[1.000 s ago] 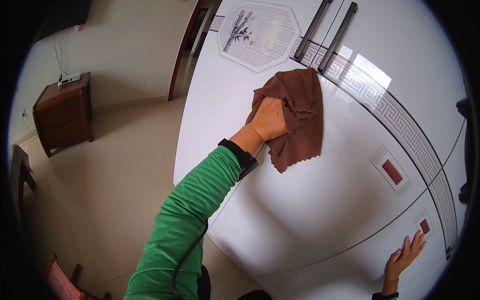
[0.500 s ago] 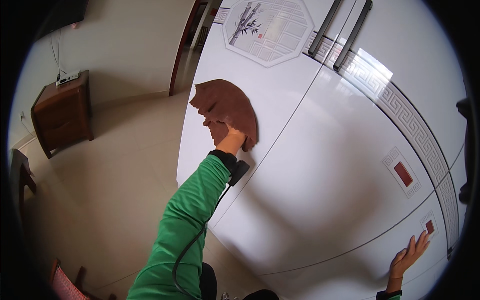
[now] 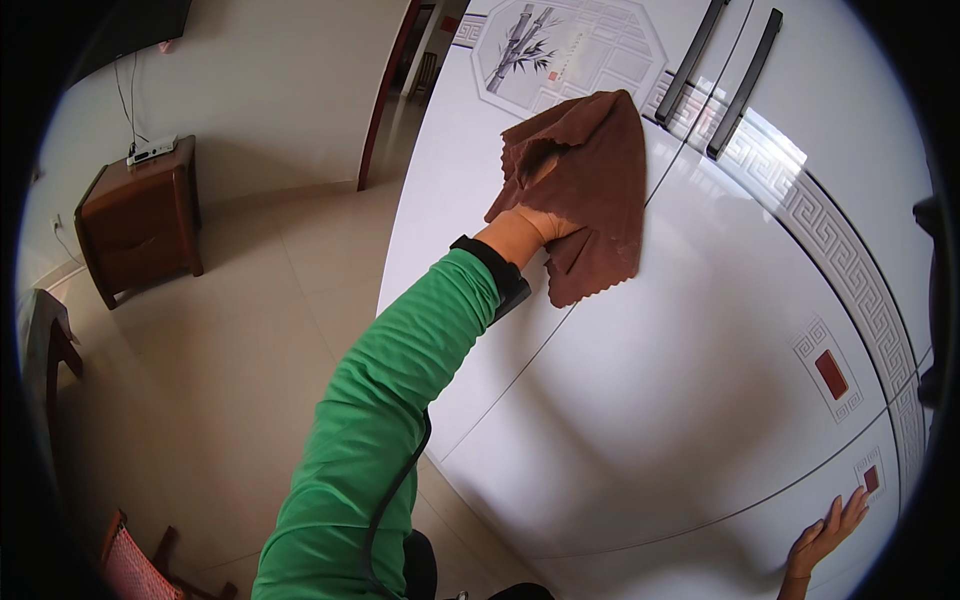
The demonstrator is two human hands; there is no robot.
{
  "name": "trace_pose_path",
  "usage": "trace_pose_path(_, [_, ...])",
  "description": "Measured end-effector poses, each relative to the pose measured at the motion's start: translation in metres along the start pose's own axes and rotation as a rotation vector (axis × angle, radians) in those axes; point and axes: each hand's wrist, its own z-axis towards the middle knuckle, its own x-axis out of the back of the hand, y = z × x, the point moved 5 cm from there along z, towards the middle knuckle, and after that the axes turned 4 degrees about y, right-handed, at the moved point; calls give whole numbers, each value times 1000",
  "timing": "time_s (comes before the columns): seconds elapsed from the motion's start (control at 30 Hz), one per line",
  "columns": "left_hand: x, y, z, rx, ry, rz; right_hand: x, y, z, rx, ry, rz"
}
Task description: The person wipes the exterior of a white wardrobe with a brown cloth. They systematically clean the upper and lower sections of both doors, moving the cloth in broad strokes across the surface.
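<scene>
My left hand (image 3: pixel 530 228) is pressed against a brown cleaning cloth (image 3: pixel 608 200) with a jagged edge. Most of its fingers are hidden by the cloth's folds. The cloth lies on the glossy white door (image 3: pixel 620 420) of a cabinet, over the seam between two doors and just below an octagonal panel (image 3: pixel 640 50) with a bamboo picture. At the lower right my right hand (image 3: pixel 828 535) is open, its fingers stretched out against the white surface. Those fingertips are close to a small red inset (image 3: pixel 871 480) in a patterned frame.
Two long dark handles (image 3: pixel 745 85) stand out from the doors at the top. A larger red inset (image 3: pixel 831 374) sits on the right. Across the tiled floor (image 3: pixel 250 400) are a brown wooden cabinet (image 3: pixel 140 225) and a red-seated chair (image 3: pixel 135 570). A black cable (image 3: pixel 385 500) hangs along my left sleeve.
My left hand has slid the cloth to the right and slightly up the door, across the seam. The cloth has unfolded differently. My right hand stays by the small red inset.
</scene>
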Motion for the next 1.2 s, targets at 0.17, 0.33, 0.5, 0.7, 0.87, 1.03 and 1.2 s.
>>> trace_pose_path(0.17, [12,-73,40,136,-7,185,0,0,-1,-6,1,5])
trace_pose_path(0.33, [25,-153,54,310,-55,373,0,2,-5,-22,3,-28])
trace_pose_path(0.5, [36,-215,12,470,-160,545,-3,6,-9,-63,11,-28])
trace_pose_path(0.7, [15,-246,-145,640,-504,738,-5,9,-9,-58,29,7])
trace_pose_path(0.87, [-23,-197,-309,663,-1040,772,-6,8,-7,-16,38,-27])
trace_pose_path(1.03, [-43,-119,-391,589,-1622,579,-3,6,-4,-8,41,-18])
trace_pose_path(1.2, [-55,-82,-310,496,-1424,586,-2,5,-5,-9,12,6])
